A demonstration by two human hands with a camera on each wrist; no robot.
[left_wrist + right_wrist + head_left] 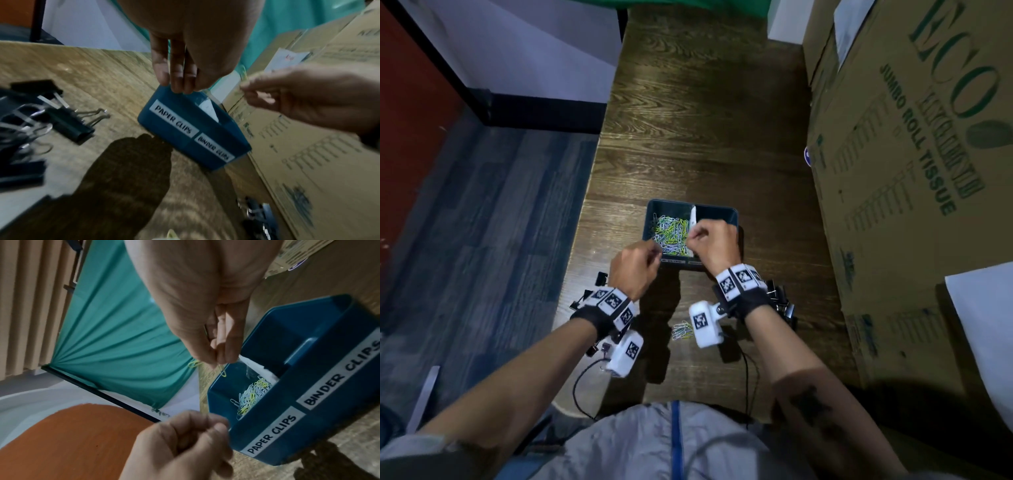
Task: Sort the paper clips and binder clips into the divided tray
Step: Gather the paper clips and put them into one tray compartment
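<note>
The blue divided tray (722, 209) (185, 138) (267, 434) carries the labels PAPER CLIPS and BINDER CLIPS. A pile of coloured paper clips (671, 233) (252, 392) fills its left compartment. My right hand (690, 240) (219, 361) pinches yellow paper clips (222, 371) (243, 74) just above that compartment. My left hand (655, 255) (179, 87) (213, 423) hovers at the tray's near left corner with fingers curled against the thumb, and nothing shows between them. What shows of the right compartment holds nothing; my right hand hides part of it in the head view.
Black binder clips lie on the wooden table left (601, 279) (68, 123) and right (782, 303) of my wrists. A few loose paper clips (682, 330) lie between my forearms. A big cardboard box (911, 171) walls the table's right side; the table edge runs close on the left.
</note>
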